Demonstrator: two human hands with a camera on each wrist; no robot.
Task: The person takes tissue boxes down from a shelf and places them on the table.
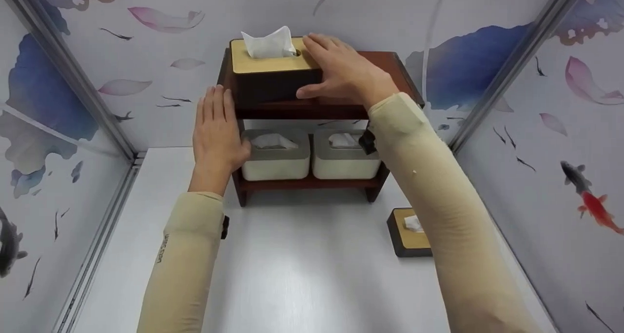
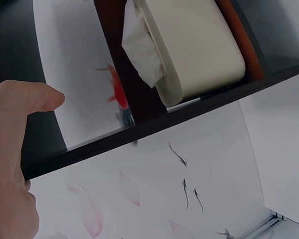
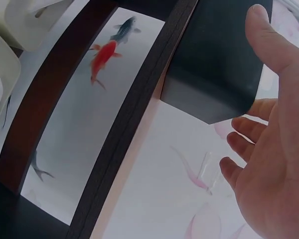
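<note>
gold-topped black tissue box point(image 1: 274, 82) at the left atop a wooden rack point(image 1: 387, 69), I have my right hand point(image 1: 346, 69) spread at the box's right end, my left hand point(image 1: 217, 135) straight-fingered along the rack's left side

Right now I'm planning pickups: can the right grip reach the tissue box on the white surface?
Likely yes: nothing visible blocks the tissue box, partly hidden by the right sleeve; the right grip must draw back.

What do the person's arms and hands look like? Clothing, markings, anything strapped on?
Left hand and right hand: bare, no gloves. Left sleeve and right sleeve: long, pale cream-beige. Small dark lettering runs along the left one, too small to read surely. A small black piece shows at each wrist, left and right.
</note>
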